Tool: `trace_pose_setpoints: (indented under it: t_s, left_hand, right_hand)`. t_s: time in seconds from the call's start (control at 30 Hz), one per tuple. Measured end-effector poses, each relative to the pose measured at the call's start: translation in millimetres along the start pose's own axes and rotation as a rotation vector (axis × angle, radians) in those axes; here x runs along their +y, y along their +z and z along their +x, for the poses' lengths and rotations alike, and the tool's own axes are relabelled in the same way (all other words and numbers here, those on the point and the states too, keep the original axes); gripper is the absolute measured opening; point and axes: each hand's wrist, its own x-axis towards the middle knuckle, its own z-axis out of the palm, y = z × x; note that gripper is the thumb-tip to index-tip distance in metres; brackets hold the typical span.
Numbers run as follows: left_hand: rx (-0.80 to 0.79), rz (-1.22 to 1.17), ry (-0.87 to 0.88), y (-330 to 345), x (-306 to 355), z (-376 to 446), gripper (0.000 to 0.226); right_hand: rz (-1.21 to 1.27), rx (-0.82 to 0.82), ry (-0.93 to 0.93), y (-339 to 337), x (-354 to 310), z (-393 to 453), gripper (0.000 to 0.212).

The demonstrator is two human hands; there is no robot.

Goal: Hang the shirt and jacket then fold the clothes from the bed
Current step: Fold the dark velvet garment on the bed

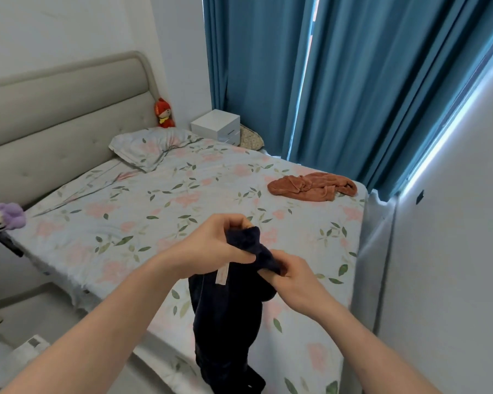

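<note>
I hold a dark navy garment [228, 317] up above the near part of the bed [160, 211]. My left hand [214, 243] pinches its top edge, and my right hand [293, 282] grips the cloth just to the right and lower. The garment hangs down past the bed's near edge, and a pale label shows near its top. A crumpled rust-orange garment [313, 186] lies at the bed's far right corner.
A floral pillow [151, 146] lies by the grey padded headboard [54, 115]. A red plush toy [163, 113] and a white nightstand [217, 126] stand at the back. Blue curtains [353, 81] hang behind. A purple plush [3, 216] sits at the left. A white wall [453, 251] rises close on the right.
</note>
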Motion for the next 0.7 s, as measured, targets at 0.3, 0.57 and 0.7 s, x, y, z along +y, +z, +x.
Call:
trace_pose_setpoints:
  t_s: [0.3,0.57,0.7]
  left_hand:
    - [0.225,0.252,-0.004,-32.7,-95.7,-37.6,0.031]
    - [-0.018,0.166,-0.304,13.0,-214.2,-100.2,0.103]
    - [0.001,0.106,-0.370,28.8,-243.9,-84.7,0.117]
  right_hand:
    - [0.187,0.267,-0.048,41.3,-57.3,-16.9,0.022]
    - [0.378,0.339,-0.077,52.8,-82.5,-36.6,0.028]
    - [0.388,0.344,-0.073,56.0,-83.0,-45.2,0.028]
